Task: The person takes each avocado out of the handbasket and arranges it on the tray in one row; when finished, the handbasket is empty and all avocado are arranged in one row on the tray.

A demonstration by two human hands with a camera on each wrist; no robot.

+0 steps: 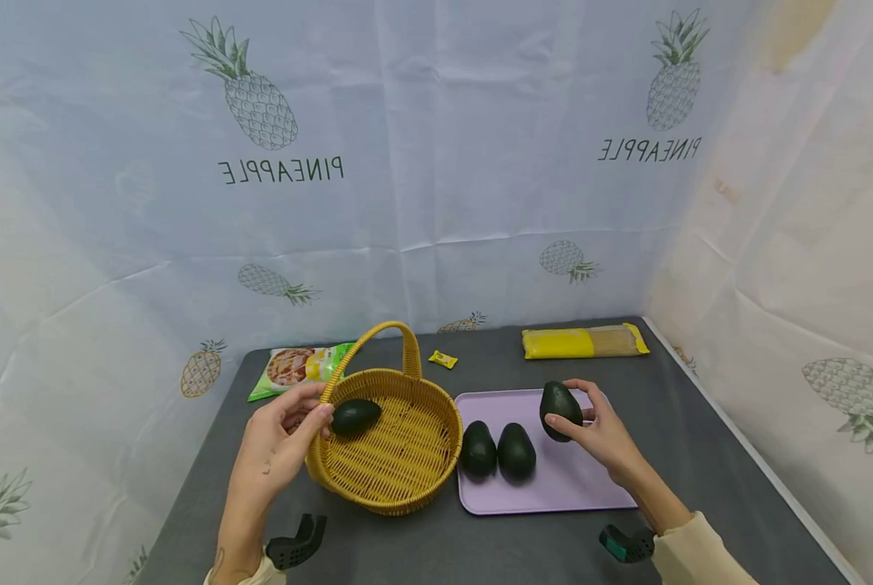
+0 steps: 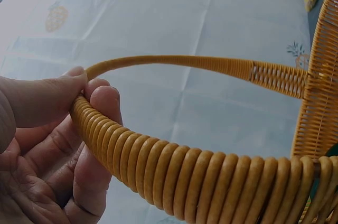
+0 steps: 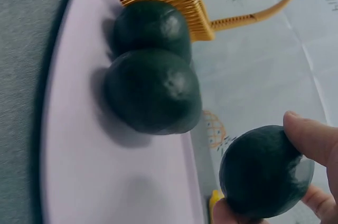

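My left hand (image 1: 278, 439) grips the handle (image 2: 153, 166) of a yellow woven basket (image 1: 399, 497), thumb on one side and fingertips on the other in the left wrist view. One dark green avocado (image 1: 356, 417) lies inside the basket by its left wall. Between the thumb and fingers of my right hand (image 1: 602, 431) is another avocado (image 3: 264, 174), held above a lilac tray (image 1: 575, 487). Two more avocados, a left one (image 1: 478, 449) and a right one (image 1: 516, 452), rest side by side at the tray's left end, close to the basket.
Behind the basket lies a green food packet (image 1: 290, 370), partly hidden by it. A small yellow wrapped piece (image 1: 443, 359) sits on the grey table (image 1: 407, 552) farther back. At the back right is a long yellow packet (image 1: 582, 342). Pineapple-print cloth (image 1: 436, 162) hangs around the table.
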